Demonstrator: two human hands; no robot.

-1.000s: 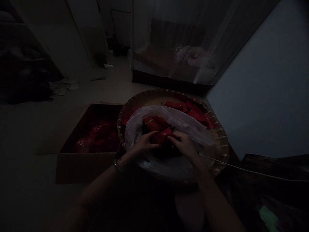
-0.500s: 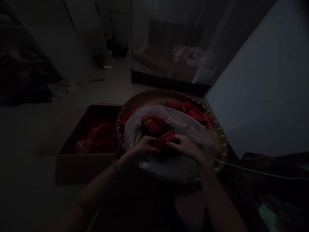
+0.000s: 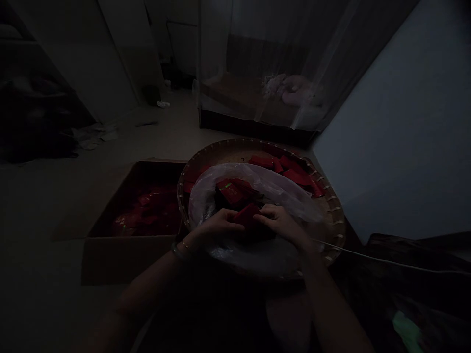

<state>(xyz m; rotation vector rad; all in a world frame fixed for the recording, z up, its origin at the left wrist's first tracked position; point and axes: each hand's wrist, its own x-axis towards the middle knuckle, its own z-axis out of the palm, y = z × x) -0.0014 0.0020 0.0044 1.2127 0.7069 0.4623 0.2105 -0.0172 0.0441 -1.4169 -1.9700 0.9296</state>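
Left hand (image 3: pixel 221 223) and right hand (image 3: pixel 275 220) grip a red packet (image 3: pixel 246 214) from either side, fingers pinched on it, above the mouth of a clear plastic bag (image 3: pixel 243 170) in a round woven basket (image 3: pixel 224 155). The packet's visible upper edge slants up and away toward the right hand; its long axis cannot be told beneath the fingers. An open cardboard box (image 3: pixel 125 260) sits beside the basket, at left.
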